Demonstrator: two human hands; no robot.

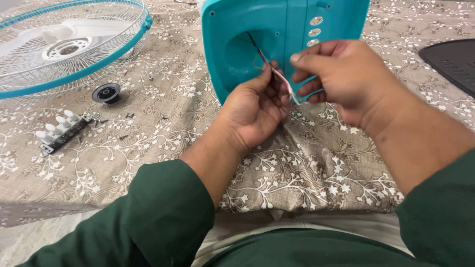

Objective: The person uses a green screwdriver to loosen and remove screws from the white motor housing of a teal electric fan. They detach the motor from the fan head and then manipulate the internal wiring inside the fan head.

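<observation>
Both hands, left hand [257,106] and right hand [341,74], pinched on wires [282,79] from teal housing [257,29].

Support surface: bed or floor, cannot tell which, covered by a beige cloth [307,173] printed with white branch-and-flower pattern.

Lying directly on the cloth:
- wire fan guard with teal rim [74,79], far left, white blades inside it
- round black cap [106,92], just beside the guard's lower edge
- switch block with white push-buttons [60,130], left, below the cap
- small screws [129,115], scattered between cap and teal fan base [282,29]
- teal fan base, upper centre
- dark panel [452,62], right edge, partly out of view
</observation>
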